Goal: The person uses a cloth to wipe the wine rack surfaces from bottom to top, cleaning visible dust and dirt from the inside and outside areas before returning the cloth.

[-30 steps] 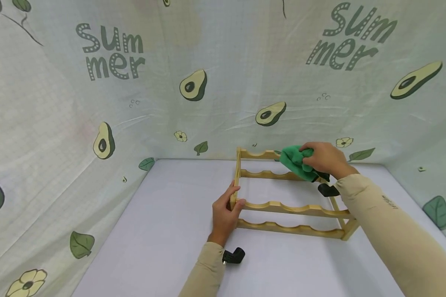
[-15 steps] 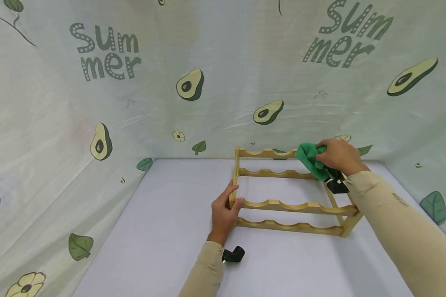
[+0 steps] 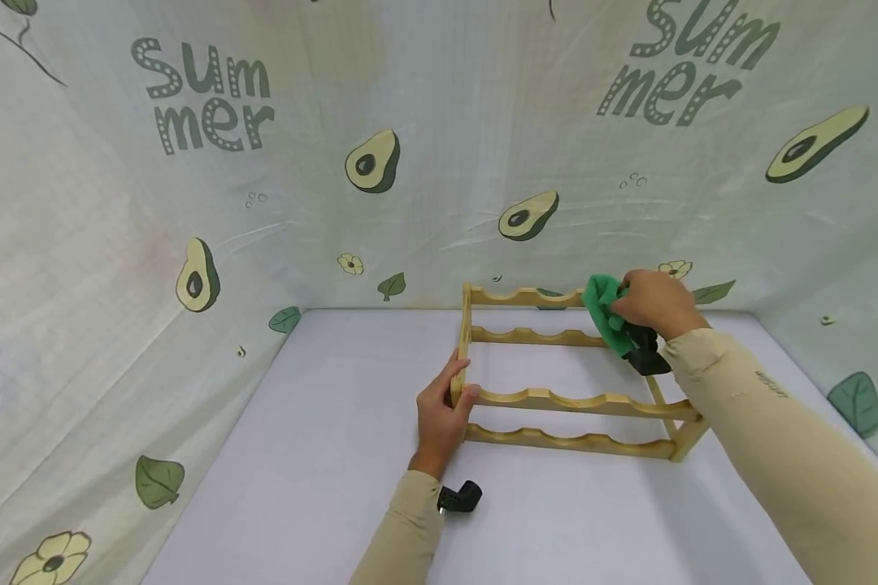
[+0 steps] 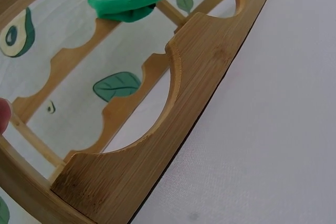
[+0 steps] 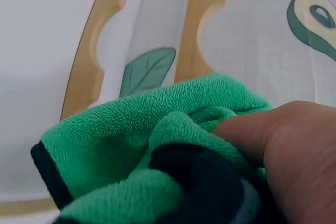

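Observation:
A wooden rack with scalloped rails on two levels stands on the white table. My left hand grips its left end frame, thumb by the front upper rail. At the back right, my right hand holds a bunched green cloth against the rear upper rail. In the right wrist view the thumb presses into folds of the cloth, which has a dark edge, and the cloth covers part of the rail. The left wrist view shows a lower scalloped rail close up.
A white table bears the rack. Behind and to the left hangs a pale curtain printed with avocados, leaves and lettering. A small black camera is strapped to the left wrist.
The right hand has moved the green cloth rightward along the rear upper rail to its right end, shifting slightly back left at the last. My left hand stays on the rack's left end.

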A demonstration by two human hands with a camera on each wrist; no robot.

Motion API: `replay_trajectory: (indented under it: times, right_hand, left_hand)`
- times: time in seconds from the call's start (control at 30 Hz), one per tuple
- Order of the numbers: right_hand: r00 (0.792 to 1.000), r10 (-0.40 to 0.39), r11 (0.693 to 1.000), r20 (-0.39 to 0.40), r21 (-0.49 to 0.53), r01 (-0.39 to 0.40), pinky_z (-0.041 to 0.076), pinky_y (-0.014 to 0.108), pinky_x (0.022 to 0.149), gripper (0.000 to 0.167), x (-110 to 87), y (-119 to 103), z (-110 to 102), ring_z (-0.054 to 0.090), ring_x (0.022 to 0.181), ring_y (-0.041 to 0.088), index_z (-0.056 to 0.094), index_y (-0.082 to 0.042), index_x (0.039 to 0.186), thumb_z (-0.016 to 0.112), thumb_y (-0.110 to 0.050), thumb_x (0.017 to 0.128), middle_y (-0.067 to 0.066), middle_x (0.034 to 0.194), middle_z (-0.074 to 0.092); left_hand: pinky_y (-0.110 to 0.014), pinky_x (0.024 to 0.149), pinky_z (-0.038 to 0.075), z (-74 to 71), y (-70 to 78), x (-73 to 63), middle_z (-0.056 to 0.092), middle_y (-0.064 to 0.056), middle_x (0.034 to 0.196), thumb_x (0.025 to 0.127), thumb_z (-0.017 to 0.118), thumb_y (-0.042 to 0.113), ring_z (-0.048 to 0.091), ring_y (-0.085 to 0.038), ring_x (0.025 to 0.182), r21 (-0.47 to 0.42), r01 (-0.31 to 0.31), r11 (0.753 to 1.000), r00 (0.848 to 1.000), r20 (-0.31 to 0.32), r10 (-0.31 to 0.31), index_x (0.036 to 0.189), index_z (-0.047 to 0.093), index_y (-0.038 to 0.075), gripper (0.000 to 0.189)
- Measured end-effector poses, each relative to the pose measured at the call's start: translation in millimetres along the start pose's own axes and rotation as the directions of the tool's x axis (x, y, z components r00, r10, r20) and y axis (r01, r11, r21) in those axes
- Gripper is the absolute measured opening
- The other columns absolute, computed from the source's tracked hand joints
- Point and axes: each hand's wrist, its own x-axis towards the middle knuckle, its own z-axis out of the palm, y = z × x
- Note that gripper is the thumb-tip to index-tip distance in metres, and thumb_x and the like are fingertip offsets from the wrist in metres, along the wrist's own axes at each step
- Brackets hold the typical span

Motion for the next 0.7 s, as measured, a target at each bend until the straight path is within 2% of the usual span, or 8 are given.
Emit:
replay_trajectory:
  times: [0.07, 0.2, 0.3, 0.43, 0.63, 0.7]
  right_hand:
    - [1.0, -0.019, 0.999, 0.003, 0.039, 0.019, 0.05, 0.054, 0.071, 0.047, 1.0, -1, 1, 0.063, 0.084, 0.039, 0.058, 0.012, 0.122, 0.058, -0.021, 0.088, 0.03, 0.11, 0.065]
    - [0.999, -0.035, 0.991, 0.014, 0.128, 0.033, 0.051, 0.051, 0.072, 0.047, 1.3, -1, 5, 0.064, 0.084, 0.037, 0.06, 0.011, 0.121, 0.061, -0.024, 0.09, 0.031, 0.114, 0.064]
    - [0.999, -0.036, 0.98, 0.016, 0.197, 0.032, 0.052, 0.047, 0.071, 0.045, 3.1, -2, 11, 0.063, 0.087, 0.037, 0.061, 0.008, 0.121, 0.063, -0.025, 0.091, 0.031, 0.116, 0.062]
    - [0.997, -0.074, 0.971, -0.011, 0.229, 0.075, 0.052, 0.044, 0.07, 0.039, 5.0, -6, 19, 0.062, 0.087, 0.037, 0.064, 0.005, 0.116, 0.066, -0.024, 0.089, 0.028, 0.112, 0.065]
    - [0.986, -0.163, 0.961, -0.041, 0.218, 0.169, 0.052, 0.044, 0.074, 0.031, 9.1, -22, 30, 0.061, 0.089, 0.034, 0.067, 0.002, 0.111, 0.066, -0.02, 0.089, 0.024, 0.11, 0.066]
    - [0.982, -0.186, 0.957, -0.033, 0.222, 0.189, 0.052, 0.044, 0.075, 0.032, 10.7, -31, 33, 0.061, 0.092, 0.034, 0.067, 0.002, 0.114, 0.065, -0.019, 0.09, 0.024, 0.113, 0.066]
  left_hand:
    - [-0.023, 0.098, 0.045, 2.3, -4.9, -2.3, 0.058, -0.034, 0.128, 0.083, 0.071, -0.007, 0.06, -0.047, 0.115, -0.004, 0.027, 1.0, 1.0, -0.002, -0.027, 0.119, 0.064, -0.011, 0.037]
    - [-0.029, 0.099, 0.046, 8.0, -24.1, -12.0, 0.057, -0.023, 0.136, 0.092, 0.066, 0.007, 0.057, -0.033, 0.124, -0.001, 0.103, 0.995, 0.995, 0.003, -0.103, 0.125, 0.066, 0.002, 0.034]
    - [-0.031, 0.099, 0.047, 6.5, -17.1, -9.5, 0.056, -0.024, 0.137, 0.093, 0.064, 0.009, 0.056, -0.032, 0.125, 0.009, 0.127, 0.992, 0.992, 0.006, -0.127, 0.125, 0.066, 0.003, 0.033]
    - [-0.028, 0.1, 0.045, 2.3, 7.6, 0.0, 0.057, -0.032, 0.131, 0.089, 0.063, 0.0, 0.057, -0.04, 0.122, 0.011, 0.126, 0.992, 0.992, 0.002, -0.126, 0.12, 0.066, -0.006, 0.032]
    - [-0.031, 0.1, 0.045, 2.2, 8.7, -0.8, 0.058, -0.033, 0.128, 0.087, 0.063, -0.003, 0.058, -0.043, 0.119, 0.04, 0.104, 0.994, 0.995, -0.004, -0.104, 0.117, 0.065, -0.007, 0.031]
    - [-0.031, 0.101, 0.044, 4.1, 0.2, -3.9, 0.057, -0.032, 0.13, 0.088, 0.063, -0.002, 0.057, -0.042, 0.121, 0.029, 0.103, 0.994, 0.995, -0.003, -0.103, 0.119, 0.065, -0.007, 0.031]
